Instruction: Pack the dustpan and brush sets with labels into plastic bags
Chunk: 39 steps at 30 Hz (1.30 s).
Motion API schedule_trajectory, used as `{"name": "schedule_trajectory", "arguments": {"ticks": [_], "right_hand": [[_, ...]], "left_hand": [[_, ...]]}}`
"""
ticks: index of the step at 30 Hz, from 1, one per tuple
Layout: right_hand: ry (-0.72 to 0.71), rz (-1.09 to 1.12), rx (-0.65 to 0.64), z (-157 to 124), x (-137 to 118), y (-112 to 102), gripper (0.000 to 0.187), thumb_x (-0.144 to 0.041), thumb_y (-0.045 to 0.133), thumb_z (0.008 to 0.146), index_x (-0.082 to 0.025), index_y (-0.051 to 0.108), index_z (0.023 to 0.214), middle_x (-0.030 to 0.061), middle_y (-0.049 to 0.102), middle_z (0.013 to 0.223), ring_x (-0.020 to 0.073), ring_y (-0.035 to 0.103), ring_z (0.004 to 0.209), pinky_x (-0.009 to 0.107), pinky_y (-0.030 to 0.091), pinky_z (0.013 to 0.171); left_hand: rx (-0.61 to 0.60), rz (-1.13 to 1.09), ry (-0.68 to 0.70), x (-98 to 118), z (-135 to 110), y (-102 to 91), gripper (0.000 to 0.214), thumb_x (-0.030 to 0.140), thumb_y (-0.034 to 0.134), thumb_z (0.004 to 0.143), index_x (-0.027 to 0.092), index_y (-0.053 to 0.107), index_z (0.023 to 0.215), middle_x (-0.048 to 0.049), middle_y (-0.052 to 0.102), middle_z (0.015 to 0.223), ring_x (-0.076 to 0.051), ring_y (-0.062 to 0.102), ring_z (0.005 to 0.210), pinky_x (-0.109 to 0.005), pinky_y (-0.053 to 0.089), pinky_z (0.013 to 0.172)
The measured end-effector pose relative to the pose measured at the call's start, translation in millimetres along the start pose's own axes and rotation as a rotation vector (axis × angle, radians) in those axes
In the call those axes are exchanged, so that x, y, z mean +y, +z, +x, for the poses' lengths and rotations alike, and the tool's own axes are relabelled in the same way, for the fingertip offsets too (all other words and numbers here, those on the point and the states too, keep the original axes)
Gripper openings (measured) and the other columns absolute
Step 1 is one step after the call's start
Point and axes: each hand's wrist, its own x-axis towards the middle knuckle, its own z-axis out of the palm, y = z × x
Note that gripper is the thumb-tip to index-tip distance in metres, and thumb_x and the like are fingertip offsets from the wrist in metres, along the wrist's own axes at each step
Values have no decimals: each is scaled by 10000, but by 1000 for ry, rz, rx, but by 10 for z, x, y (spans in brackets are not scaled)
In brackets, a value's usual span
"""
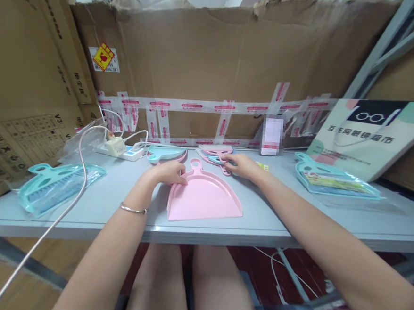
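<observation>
A pink dustpan (204,199) lies flat near the table's front edge, its open side toward me and its looped handle pointing away. My left hand (170,172) grips the pan's left rim, with the thumb over the edge. Behind the pan and to its right are small brushes (216,151) in pink and blue, overlapping one another. The fingers of my right hand (242,167) are closed around a brush handle there; the fingertips partly cover it. Back left of the pan rests a teal dustpan (168,154) on top of a pink one.
A wrapped teal dustpan set (61,187) lies at the left, another (333,178) at the right. A white cable (80,165) runs across the left side from a power strip (131,153). A phone (272,136) leans on the taped cardboard (206,65); a printed box (367,138) stands right.
</observation>
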Motion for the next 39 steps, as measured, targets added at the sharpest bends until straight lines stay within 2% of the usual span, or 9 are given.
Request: {"name": "schedule_trajectory", "arguments": {"ticks": [6,10,12,15,20,23,25,31,39], "right_hand": [[2,46,430,75,-45,-217,221,-259,418,867,-193,617,937,110,662,1063,249,593,1023,361,423,863],[250,600,885,160,41,-689,154,-247,375,885,-219,513,948,62,671,860,194,638,809,332,482,703],[366,908,965,140,62,-962,104,-244,385,893,-224,484,919,16,633,709,154,613,664,300,481,616],[402,1245,753,16,-21,-1296,152,-145,415,872,-186,501,754,-37,543,575,62,522,530,220,457,584],[182,1446,395,-175,-396,-1493,204,-71,422,856,-117,604,778,-41,591,666,-10,549,598,145,451,657],[36,1408,354,-114,-589,-1373,71,-126,627,772,-142,627,703,-47,584,637,-2,531,559,124,445,581],[-22,1385,307,-17,-675,-1207,140,-176,732,690,-152,604,638,-50,557,589,13,507,514,135,429,509],[39,1282,129,179,-865,-653,304,-320,817,570,-138,582,629,-52,523,502,28,462,423,157,381,415],[122,1338,297,271,-970,-448,248,-275,759,644,-167,539,680,-50,543,530,56,527,467,175,439,480]], "left_hand": [[1,-20,9,-12,0,2,256,403,571,692,171,581,799,-27,615,806,-152,516,680,-242,337,548],[10,-2,18,-18,18,25,226,379,551,694,167,577,770,-35,616,809,-153,504,684,-248,335,546],[5,2,20,-19,23,31,200,366,533,697,172,565,733,-36,610,784,-156,499,669,-258,327,544],[35,-34,3,-22,24,29,148,328,511,701,181,522,683,-30,592,750,-157,488,656,-266,314,542],[275,-204,-48,-25,9,14,104,270,464,739,188,434,682,-17,553,743,-147,463,645,-262,296,537],[428,-354,-97,-12,7,18,94,272,438,784,196,415,734,-1,527,717,-142,451,642,-253,304,546],[473,-459,-91,4,8,20,97,287,442,802,199,418,768,12,510,695,-140,448,642,-247,316,561],[531,-717,-97,83,-40,-32,64,255,442,818,207,400,807,33,451,680,-126,432,643,-225,311,563],[571,-790,89,93,-5,-24,223,383,419,867,175,496,891,-23,561,931,-161,498,899,-261,377,789]]}}
